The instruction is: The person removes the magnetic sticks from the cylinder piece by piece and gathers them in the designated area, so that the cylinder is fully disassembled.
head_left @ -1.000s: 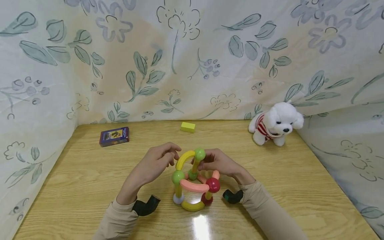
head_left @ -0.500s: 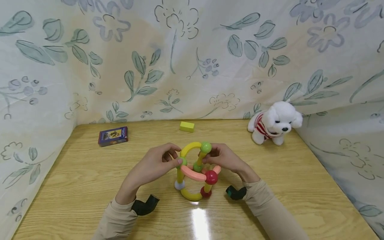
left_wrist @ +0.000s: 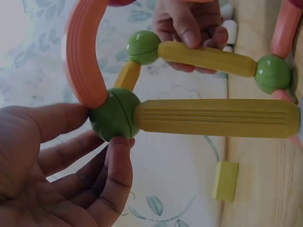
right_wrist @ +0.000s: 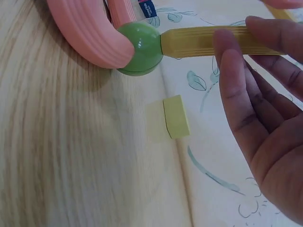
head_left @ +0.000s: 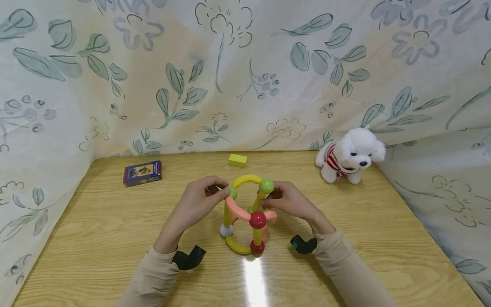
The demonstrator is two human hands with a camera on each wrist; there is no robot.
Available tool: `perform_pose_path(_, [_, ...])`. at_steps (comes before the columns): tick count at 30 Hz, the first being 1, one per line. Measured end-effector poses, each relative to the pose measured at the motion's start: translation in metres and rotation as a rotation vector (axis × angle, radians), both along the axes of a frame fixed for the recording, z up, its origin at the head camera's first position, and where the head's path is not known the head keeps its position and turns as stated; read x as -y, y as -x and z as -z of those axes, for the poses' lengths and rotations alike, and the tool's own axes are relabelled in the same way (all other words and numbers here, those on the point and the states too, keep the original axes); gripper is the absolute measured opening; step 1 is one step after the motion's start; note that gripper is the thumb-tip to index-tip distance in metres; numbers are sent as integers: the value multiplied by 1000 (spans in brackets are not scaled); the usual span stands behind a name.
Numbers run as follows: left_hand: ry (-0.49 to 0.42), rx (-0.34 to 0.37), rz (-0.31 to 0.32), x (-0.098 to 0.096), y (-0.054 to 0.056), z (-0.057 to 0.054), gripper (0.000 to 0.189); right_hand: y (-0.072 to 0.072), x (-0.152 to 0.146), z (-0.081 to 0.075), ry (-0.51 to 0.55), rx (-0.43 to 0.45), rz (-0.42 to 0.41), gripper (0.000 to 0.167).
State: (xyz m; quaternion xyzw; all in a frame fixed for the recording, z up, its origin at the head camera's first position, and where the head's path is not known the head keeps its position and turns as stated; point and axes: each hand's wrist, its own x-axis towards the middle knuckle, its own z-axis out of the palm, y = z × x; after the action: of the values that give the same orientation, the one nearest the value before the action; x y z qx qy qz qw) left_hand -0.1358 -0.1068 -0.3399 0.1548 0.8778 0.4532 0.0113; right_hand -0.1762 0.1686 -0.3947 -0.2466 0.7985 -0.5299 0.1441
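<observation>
A toy frame of yellow and pink rods joined by green, red and white balls [head_left: 245, 215] stands on the wooden table [head_left: 96, 238] in the head view. My left hand [head_left: 221, 194] pinches its upper left green ball [head_left: 232, 192], shown close in the left wrist view as the green ball [left_wrist: 115, 115] between thumb and fingers of that hand [left_wrist: 102, 135]. My right hand [head_left: 270, 198] holds the upright yellow rod [head_left: 261, 199] under the top green ball [head_left: 266, 186]. In the right wrist view its fingers [right_wrist: 227, 52] curl over the yellow rod [right_wrist: 199, 41].
A purple card box [head_left: 142, 172] lies at the back left, a small yellow block [head_left: 238, 160] at the back middle, and a white plush dog [head_left: 350, 155] at the back right. Floral cloth [head_left: 245, 76] walls in the table on three sides.
Both hands have turned the frame and shifted it slightly away. The red ball has swung from the right side to the front middle; the yellow arch now sits on top.
</observation>
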Motion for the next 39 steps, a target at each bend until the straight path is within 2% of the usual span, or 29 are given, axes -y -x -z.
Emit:
perform_pose_path(7, [3,-27,51,3,-1,-1,20,-4,3,-3,-2,-62,-2,25])
perform_pose_path(11, [2,-20,80,2,-2,-1,23,-5,5,-3,-23,-55,15,22])
perform_pose_path(16, [-7,48,67,0,-4,-1,27,-6,6,-3,-19,-9,8,21])
perform_pose_path(20, [-18,81,54,-2,-4,1,27,-6,7,-3,-35,-16,19,22])
perform_pose_path(32, [-27,31,30,-4,-5,4,24,-7,9,-5,-85,-114,112,23])
perform_pose_path(39, [-19,12,27,-5,-4,4,24,-7,5,-10,-133,-109,100,22])
